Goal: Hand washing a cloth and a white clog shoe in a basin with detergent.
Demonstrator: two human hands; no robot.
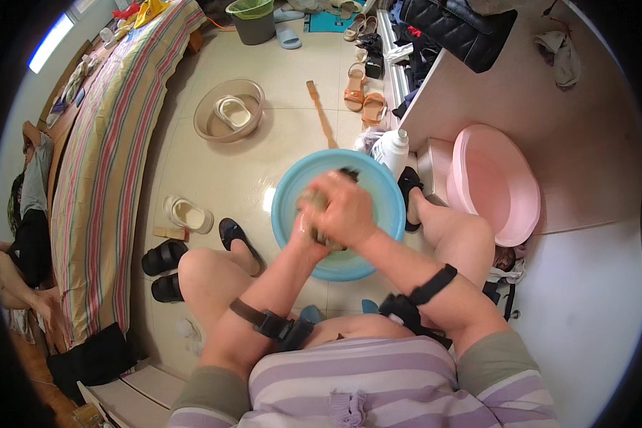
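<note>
Over a round blue basin (280, 235), both hands are pressed together around a dark, greenish wet item (349, 174), which looks like cloth. Blur and fingers hide most of it; a dark end pokes out at the top. My right hand (350, 208) lies over it from above, its fingers curled in. Beneath and to the left, my left hand (305, 227) grips the same item, its skin wet and shiny. Pale, cloudy liquid (382, 187) fills the basin's bottom.
A white bottle (391, 148) stands against the basin's far right side. Farther off are a wooden stick (321, 112) and a beige basin (200, 125) holding a cream shoe (232, 112). A pink basin (521, 214) leans at right. Another person (35, 182) is at far left.
</note>
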